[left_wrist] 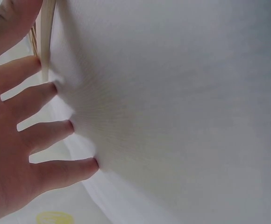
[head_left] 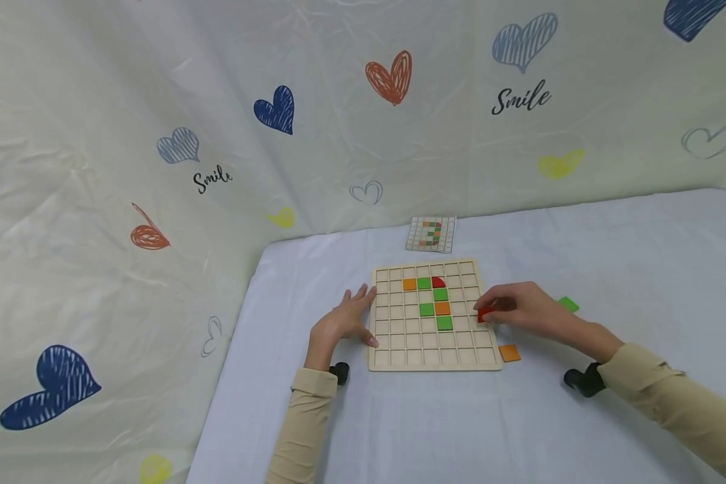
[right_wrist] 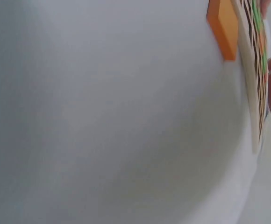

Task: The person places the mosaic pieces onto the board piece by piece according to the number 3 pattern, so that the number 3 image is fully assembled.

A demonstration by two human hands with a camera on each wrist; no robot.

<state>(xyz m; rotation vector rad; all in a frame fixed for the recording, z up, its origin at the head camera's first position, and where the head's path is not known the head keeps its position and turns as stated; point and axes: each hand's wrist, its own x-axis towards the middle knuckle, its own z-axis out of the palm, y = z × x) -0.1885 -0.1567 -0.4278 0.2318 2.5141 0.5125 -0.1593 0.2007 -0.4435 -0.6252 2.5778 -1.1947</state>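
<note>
A wooden grid board [head_left: 399,361] lies on the white cloth. My left hand [head_left: 341,323] rests at its left edge with the fingers spread; the left wrist view shows the fingertips [left_wrist: 91,164] partly on the cloth. Over the board's right edge, my right hand [head_left: 529,309] pinches a red tile [head_left: 484,314] between thumb and fingers. Set in the grid's upper middle are an orange tile [head_left: 409,284], a green tile [head_left: 423,283] and a red tile with a rounded corner [head_left: 438,282] in one row. More green and orange tiles [head_left: 442,308] sit in the cells below.
Beside the board's lower right corner lies a loose orange tile [head_left: 509,353]. A loose green tile [head_left: 569,304] is partly covered by the right forearm. Behind the board, a printed pattern card [head_left: 415,236] lies near the wall sheet [head_left: 320,168] with hearts on it.
</note>
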